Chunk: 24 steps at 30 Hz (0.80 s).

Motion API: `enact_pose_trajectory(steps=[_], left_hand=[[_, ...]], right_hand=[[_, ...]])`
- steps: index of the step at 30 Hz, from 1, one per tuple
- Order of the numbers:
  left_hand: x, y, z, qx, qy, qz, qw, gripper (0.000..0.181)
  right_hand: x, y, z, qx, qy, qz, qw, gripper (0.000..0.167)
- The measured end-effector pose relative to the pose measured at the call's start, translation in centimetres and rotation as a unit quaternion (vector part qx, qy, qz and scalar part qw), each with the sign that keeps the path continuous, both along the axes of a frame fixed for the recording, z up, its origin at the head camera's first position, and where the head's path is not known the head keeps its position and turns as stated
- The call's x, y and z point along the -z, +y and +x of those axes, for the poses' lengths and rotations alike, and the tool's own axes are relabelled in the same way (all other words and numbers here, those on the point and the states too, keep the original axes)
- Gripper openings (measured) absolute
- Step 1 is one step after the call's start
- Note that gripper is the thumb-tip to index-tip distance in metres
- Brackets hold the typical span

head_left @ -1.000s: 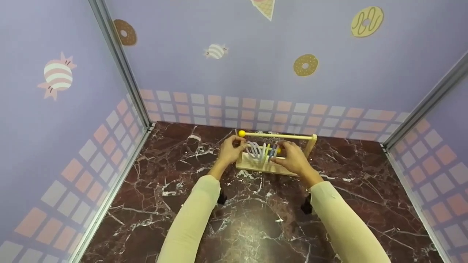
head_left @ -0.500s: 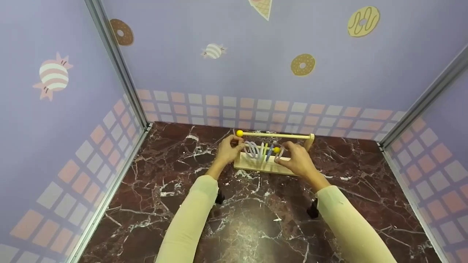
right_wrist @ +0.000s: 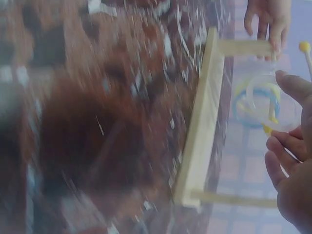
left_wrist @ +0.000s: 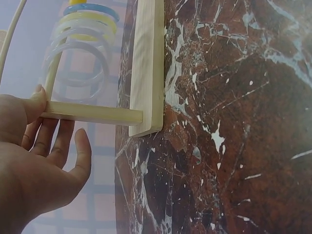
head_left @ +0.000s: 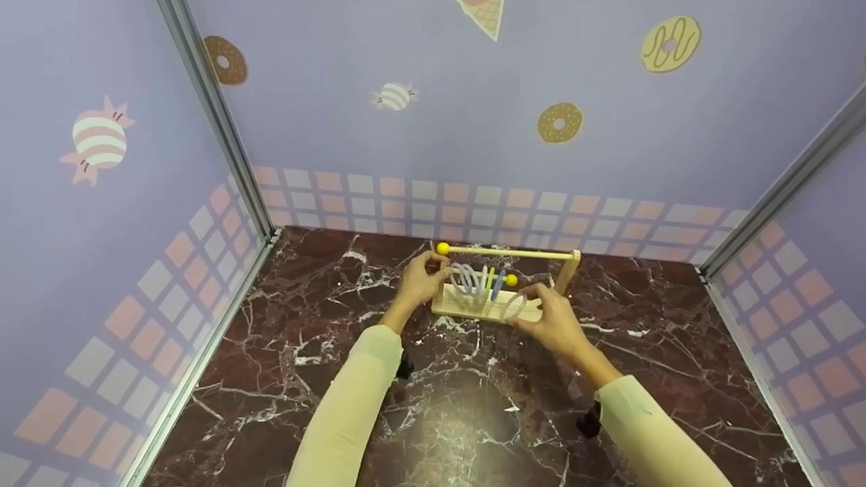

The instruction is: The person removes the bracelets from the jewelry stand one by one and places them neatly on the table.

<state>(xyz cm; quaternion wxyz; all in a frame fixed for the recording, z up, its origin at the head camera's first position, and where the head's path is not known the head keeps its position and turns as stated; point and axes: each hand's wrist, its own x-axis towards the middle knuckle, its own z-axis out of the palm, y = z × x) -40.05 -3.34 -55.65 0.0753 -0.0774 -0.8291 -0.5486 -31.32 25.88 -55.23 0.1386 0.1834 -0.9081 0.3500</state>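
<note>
The wooden rack [head_left: 467,309] stands at 12 o'clock, ahead of your forearms [head_left: 348,412]. Your left hand [head_left: 421,279] grips its 9 o'clock post [left_wrist: 97,113]; your fingers hide this contact in the head view. The left wrist view shows the thumb [left_wrist: 39,100] and fingers pinching the post, the little finger [left_wrist: 83,151] standing apart. Your right hand [head_left: 558,321] pinches a clear ring [head_left: 509,304] at 6 o'clock of the yellow ball [head_left: 512,279] on the lower rod [left_wrist: 50,83]. The ring appears free of the rod, but the right wrist view is blurred and cuts your hand at 3 o'clock. The threaded rings [head_left: 467,281] overlap, obscuring their count. The blue ring [head_left: 498,285], nearly edge-on overhead, reads rounder in the left wrist view. The upper rod [head_left: 507,253] shows whole only in the head view.
</note>
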Motion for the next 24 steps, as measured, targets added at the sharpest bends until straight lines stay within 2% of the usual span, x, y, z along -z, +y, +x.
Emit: enact_pose_trajectory(steps=[3,7,9,17,24], left_hand=[[0.0,0.1,-0.1,0.001,0.002,-0.010,1.0000,0.021],[0.0,0.1,-0.2,0.001,0.003,-0.006,1.0000,0.022],[0.2,0.0,-0.3,0.002,0.002,-0.003,1.0000,0.023],[0.6,-0.1,-0.3,-0.003,0.004,-0.008,1.0000,0.022],[0.5,-0.1,-0.1,-0.001,-0.007,0.002,1.0000,0.022]], right_hand=[[1.0,-1.1,0.8,-0.001,-0.018,-0.054,0.9984,0.056],[2.6,-2.9,1.4,-0.015,-0.047,-0.126,0.9908,0.054],[3.5,-3.8,1.6,-0.021,-0.062,-0.147,0.9869,0.054],[6.5,-6.5,2.1,-0.028,-0.083,-0.163,0.9827,0.060],[8.0,-7.6,2.2,0.007,-0.084,-0.163,0.9831,0.061]])
